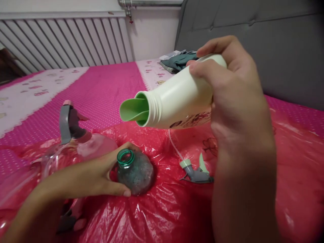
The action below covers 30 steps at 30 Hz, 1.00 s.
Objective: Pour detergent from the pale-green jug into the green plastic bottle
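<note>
My right hand [235, 77] grips a cream-white plastic bottle [179, 94] by its base end. The bottle is tilted, its threaded mouth with a green pouring spout [134, 109] pointing left. Below and to the left of the spout, my left hand [113, 179] is wrapped round a clear spray bottle body [139, 172], which has a green open neck. No liquid stream is visible between the two. A grey and pale green spray head [197, 172] with a thin tube lies to the right of the clear bottle, apart from both hands.
A clear spray bottle with a grey and pink trigger head [68, 121] stands on the left behind my left forearm. Red plastic sheeting [157, 216] covers the pink bedspread [111, 84]. Folded clothes [177, 60] lie farther back, near a grey headboard [248, 44] and a radiator [65, 44].
</note>
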Available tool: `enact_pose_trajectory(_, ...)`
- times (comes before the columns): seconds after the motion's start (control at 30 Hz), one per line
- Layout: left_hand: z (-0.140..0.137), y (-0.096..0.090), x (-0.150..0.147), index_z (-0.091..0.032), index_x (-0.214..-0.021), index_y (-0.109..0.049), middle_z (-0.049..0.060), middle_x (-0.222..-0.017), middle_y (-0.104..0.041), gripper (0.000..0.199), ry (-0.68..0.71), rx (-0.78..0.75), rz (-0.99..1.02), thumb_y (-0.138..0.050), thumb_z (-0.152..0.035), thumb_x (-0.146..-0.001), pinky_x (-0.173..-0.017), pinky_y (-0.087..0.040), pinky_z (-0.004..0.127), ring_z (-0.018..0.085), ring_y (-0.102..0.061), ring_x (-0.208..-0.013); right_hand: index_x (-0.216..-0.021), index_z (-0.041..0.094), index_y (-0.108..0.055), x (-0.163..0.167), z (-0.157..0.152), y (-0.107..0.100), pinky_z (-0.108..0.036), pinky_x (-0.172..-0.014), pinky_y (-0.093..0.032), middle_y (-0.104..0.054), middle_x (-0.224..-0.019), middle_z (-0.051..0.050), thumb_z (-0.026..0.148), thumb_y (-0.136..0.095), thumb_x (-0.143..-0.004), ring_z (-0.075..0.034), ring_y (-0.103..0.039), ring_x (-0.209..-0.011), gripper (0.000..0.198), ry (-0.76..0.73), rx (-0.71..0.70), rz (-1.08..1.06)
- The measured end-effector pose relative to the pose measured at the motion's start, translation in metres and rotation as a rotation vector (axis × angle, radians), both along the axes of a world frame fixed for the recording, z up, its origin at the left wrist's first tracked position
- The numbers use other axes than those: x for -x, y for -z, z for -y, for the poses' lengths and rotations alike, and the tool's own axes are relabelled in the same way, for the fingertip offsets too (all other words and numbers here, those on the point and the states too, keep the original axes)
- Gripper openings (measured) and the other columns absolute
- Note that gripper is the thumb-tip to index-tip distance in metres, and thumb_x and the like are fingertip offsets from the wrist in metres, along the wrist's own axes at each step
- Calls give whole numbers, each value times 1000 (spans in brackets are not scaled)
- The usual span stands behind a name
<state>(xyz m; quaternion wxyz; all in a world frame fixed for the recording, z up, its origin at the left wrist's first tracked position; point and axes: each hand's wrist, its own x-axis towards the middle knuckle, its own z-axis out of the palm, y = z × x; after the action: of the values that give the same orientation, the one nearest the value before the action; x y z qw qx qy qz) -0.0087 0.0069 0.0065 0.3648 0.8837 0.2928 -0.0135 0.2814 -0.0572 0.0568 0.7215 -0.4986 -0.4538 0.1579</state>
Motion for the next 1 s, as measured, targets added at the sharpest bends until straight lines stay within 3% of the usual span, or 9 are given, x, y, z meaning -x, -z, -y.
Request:
enact_pose_trajectory(0.07,1,-3,-4,-23,-153,-43,1,-134,-67,82,40,52,-71,-78,-47,-83,-83,-55,21,20,-67,-104,-102,21,-59,4,-2,2,-17,-64,-46,-58,-101,1,33,-64,-82,-6,-56,-83,24,17,-55,50)
enact_pose_trajectory(0.17,3,-5,-8,-21,-152,-43,1,-136,-65,78,83,105,-79,-74,-50,-86,-94,-54,25,23,-63,-117,-103,17,-60,11,-4,4,-21,-76,-52,-59,-104,-1,37,-63,-88,-7,-59,-91,25,32,-96,116)
enact_pose_trajectory(0.37,3,-1,-7,-25,-163,-21,6,-159,-46,102,71,149,-67,-78,-53,-83,-105,-51,31,26,-60,-126,-99,12,-62,23,-4,4,-23,-85,-55,-57,-99,-1,25,-59,-85,-8,-61,-96,19,105,-159,256)
enact_pose_trajectory(0.47,5,-3,-10,-23,-163,-22,8,-165,-37,101,93,139,-17,-78,-51,-83,-113,-45,35,29,-49,-140,-97,11,-62,28,-6,4,-18,-82,-50,-57,-98,0,24,-59,-86,-2,-56,-89,17,153,-190,377)
enact_pose_trajectory(0.6,8,-6,-13,-21,-163,-22,7,-164,-40,102,93,186,35,-81,-41,-82,-118,-40,35,28,-49,-141,-94,10,-61,31,-10,8,-15,-78,-44,-58,-95,3,24,-58,-87,2,-52,-86,16,204,-160,431)
enact_pose_trajectory(0.73,7,-2,-12,-25,-164,-20,5,-165,-38,104,100,202,55,-82,-42,-82,-117,-42,34,27,-50,-140,-92,11,-60,33,-18,15,-20,-84,-48,-60,-93,5,22,-56,-83,-3,-59,-90,15,172,-150,360)
enact_pose_trajectory(0.87,5,2,-11,-26,-162,-25,7,-163,-42,102,123,226,69,-84,-41,-80,-112,-47,35,29,-55,-136,-90,9,-59,35,-23,21,-25,-85,-52,-59,-91,3,21,-58,-82,-7,-62,-91,15,150,-192,319)
enact_pose_trajectory(1.0,5,3,-13,-26,-162,-26,8,-159,-47,100,123,227,74,-83,-40,-81,-106,-52,36,30,-56,-134,-92,9,-60,38,-17,19,-26,-85,-51,-59,-94,-1,22,-57,-86,-8,-61,-92,14,167,-264,422)
